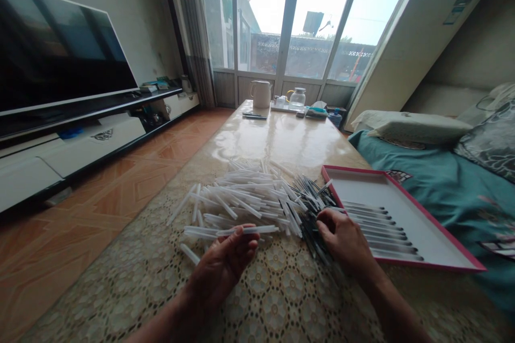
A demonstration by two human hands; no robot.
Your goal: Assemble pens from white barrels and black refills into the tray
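Note:
My left hand (232, 252) pinches a translucent white plastic tube (261, 230) between thumb and fingers, and the tube points right. Just beyond it lies a loose heap of similar white tubes (245, 193). At the heap's right side is a pile of thin dark sticks (309, 195). Over that pile my right hand (341, 233) has its fingers curled together; whatever they grip is hidden. Right of this hand, a shallow pink-rimmed box (436, 228) holds a row of dark-filled tubes (386, 230) lying side by side.
A patterned cover (277, 300) lies over the long table. At its far end stand a white jug (261, 94), a glass pitcher (298, 97) and a tissue pack (317, 111). A sofa with a teal cover (438, 182) adjoins on the right; a TV cabinet (100, 139) is left.

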